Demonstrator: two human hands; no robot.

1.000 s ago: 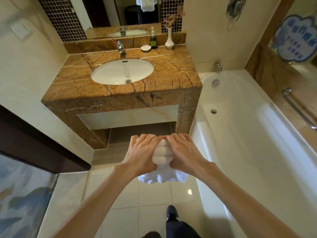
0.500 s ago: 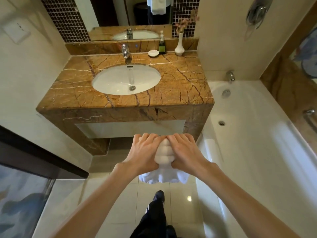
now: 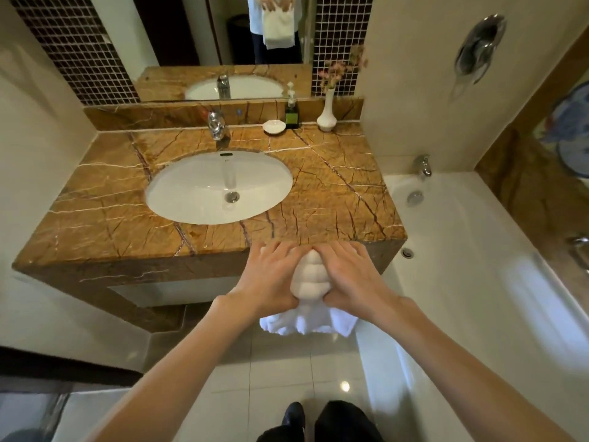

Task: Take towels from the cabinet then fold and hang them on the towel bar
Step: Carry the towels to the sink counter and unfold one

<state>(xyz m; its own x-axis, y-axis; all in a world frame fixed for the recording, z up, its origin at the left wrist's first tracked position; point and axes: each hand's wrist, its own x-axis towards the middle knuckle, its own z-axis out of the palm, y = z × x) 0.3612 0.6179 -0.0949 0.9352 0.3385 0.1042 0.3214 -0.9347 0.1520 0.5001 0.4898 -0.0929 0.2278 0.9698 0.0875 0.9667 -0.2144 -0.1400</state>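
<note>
While white towel hangs bunched between both hands, near marble table front edge: left hand grip and right hand grip each clamped on gathered folds. Towel judged soft, light, limp; best held at corners along top hem.

I see the sink set in the counter, faucet behind it. Dish, bottle and vase stand right of the faucet. The tub lies right of the counter. Left hand and right hand flank the towel before the counter.
</note>
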